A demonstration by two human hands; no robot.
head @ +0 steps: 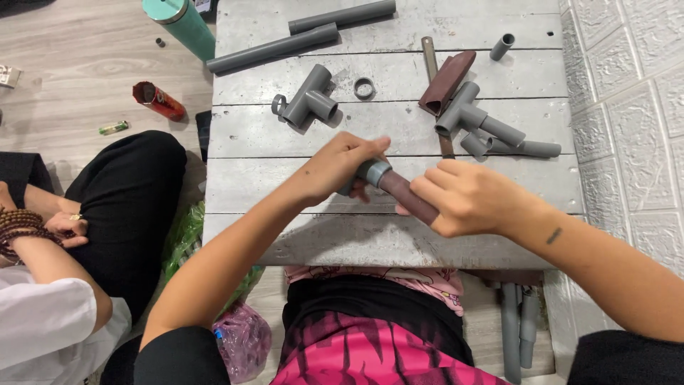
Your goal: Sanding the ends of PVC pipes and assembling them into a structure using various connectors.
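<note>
2 long grey pipes (273, 48), 2 tee fittings (308, 96), 1 ring (364, 88), 1 short coupling (501, 47)

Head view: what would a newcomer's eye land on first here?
At centre, the left hand grips a grey pipe fitting while the right hand wraps a reddish-brown sheet around the pipe end, above a grey plank table. Loose grey tee fittings and long pipes lie beyond; another person's hand rests at far left.

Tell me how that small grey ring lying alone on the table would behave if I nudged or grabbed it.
The grey ring looks like rigid plastic, so it probably won't flex. It lies flat on its end, so a push should slide it along the wooden table, not roll it. Small and thin-walled, it is likely very light and fiddly to pinch.
</note>
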